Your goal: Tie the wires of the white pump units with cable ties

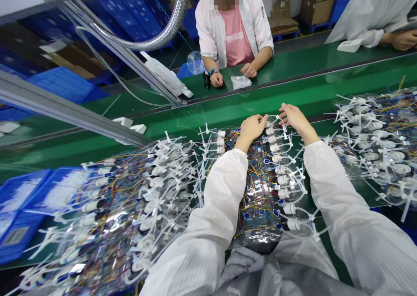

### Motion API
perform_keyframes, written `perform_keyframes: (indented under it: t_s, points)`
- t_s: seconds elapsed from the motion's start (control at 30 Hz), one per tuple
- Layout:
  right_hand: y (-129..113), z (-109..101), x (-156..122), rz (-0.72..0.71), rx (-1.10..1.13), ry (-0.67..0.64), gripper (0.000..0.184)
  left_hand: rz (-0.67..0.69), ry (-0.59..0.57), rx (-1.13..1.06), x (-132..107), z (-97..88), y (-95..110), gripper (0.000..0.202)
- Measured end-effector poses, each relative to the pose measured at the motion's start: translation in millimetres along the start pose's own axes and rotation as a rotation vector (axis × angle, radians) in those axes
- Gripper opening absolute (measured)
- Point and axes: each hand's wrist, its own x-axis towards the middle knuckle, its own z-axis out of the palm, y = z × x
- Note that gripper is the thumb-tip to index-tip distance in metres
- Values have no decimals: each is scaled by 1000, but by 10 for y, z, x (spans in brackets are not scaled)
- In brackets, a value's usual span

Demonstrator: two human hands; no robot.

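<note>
Head view: the left hand (250, 131) curls on a clear bag of wired white parts (273, 174), grip hard to tell; the right hand (295, 118) lies open at its top edge; the bag sits on a green belt (312, 97).

Nothing fully legible. Pink T-shirt (236, 37) has white chest lettering (235, 36), too small and warped to read. Blue crate (19, 226) carries a rectangular label (15, 236), print unreadable. Small tags (266, 161) on the wire bundles (270, 178) also unreadable. No brands or numbers readable.
</note>
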Motion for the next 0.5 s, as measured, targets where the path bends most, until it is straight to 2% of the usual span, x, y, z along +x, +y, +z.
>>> perform_keyframes:
  t_s: [0.07, 0.2, 0.37, 0.5]
  points:
    - [15, -5, 16, 54, 34, 33, 48, -36, 20, -28, -13, -47, 22, 55]
    - [61, 76, 16, 120, 99, -57, 47, -10, 93, -104, -50, -156, 39, 44]
    - [77, 150, -4, 101, 215, -157, 68, -10, 115, -158, -62, -184, 30, 42]
    - [68, 79, -9, 58, 150, -192, 80, -10, 111, -171, -54, -172, 27, 41]
